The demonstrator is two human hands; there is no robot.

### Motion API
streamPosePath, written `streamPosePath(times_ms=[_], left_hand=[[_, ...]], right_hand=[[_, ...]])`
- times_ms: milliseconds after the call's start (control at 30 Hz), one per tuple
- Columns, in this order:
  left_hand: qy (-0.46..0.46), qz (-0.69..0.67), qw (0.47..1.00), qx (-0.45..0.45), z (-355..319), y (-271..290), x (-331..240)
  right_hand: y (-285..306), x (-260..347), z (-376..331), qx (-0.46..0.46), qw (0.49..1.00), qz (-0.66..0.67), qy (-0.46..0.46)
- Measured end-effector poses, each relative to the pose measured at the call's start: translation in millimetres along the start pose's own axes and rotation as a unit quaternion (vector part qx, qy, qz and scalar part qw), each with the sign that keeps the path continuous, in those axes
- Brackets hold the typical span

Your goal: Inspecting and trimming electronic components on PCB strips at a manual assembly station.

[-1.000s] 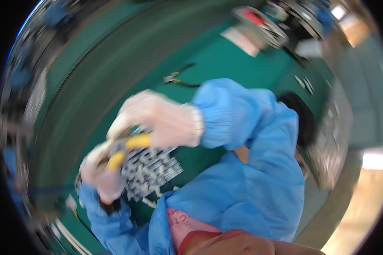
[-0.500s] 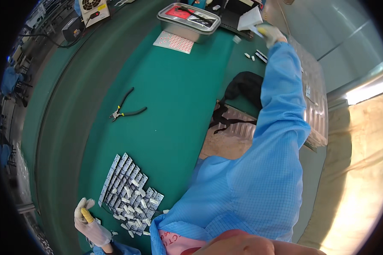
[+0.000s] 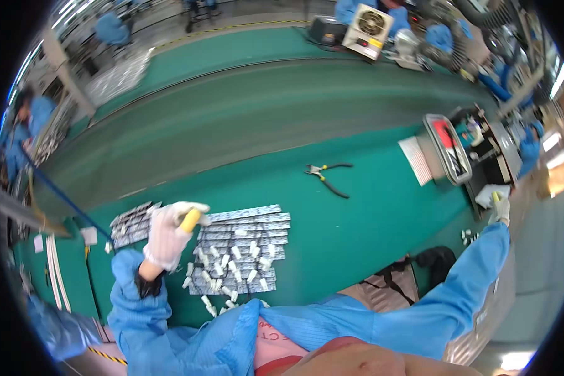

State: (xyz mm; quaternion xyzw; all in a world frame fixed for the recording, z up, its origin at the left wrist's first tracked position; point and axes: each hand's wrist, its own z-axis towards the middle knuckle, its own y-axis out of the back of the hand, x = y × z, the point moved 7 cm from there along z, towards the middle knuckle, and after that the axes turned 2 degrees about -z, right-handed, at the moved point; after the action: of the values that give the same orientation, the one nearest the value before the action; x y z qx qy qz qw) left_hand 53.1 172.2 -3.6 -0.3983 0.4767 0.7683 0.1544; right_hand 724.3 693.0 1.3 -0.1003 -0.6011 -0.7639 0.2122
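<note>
My left hand (image 3: 172,233), in a white glove with a yellow finger cover, hovers above the left end of a layered stack of strip-shaped boards (image 3: 241,235). Its fingers are apart and nothing shows between them. White connectors (image 3: 235,266) and dark wires lie over the near part of the stack. Far to the right, my gloved right hand (image 3: 501,212) reaches to a white sheet (image 3: 486,195) beside a black box-like device. Its fingers meet the sheet's edge, but their grip is too small to make out. Cutting pliers (image 3: 324,177) with black handles lie spread on the green mat.
A metal tin (image 3: 448,150) with a red card stands at the right, a dotted label sheet (image 3: 417,161) beside it. More boards (image 3: 131,224) lie left of my left hand. A dark conveyor belt (image 3: 232,109) runs behind the mat. People in blue work across the belt.
The view has swung left, bringing more of the belt and the second board stack into sight. My left hand has risen over the boards; my right hand stays by the white sheet.
</note>
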Motion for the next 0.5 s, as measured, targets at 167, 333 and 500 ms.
streamPosePath(times_ms=[167, 333, 500], left_hand=[[-0.038, -0.019, 0.996, 0.080, 27, -24, 8], [-0.139, 0.051, 0.987, 0.061, 15, -22, 8], [-0.080, 0.061, 0.994, 0.041, -12, 9, 34]], right_hand=[[-79, 354, -127, 0.269, 0.896, 0.279, 0.218], [-212, 517, -248, 0.251, 0.777, 0.093, 0.570], [-280, 571, -303, 0.319, 0.722, -0.022, 0.613]])
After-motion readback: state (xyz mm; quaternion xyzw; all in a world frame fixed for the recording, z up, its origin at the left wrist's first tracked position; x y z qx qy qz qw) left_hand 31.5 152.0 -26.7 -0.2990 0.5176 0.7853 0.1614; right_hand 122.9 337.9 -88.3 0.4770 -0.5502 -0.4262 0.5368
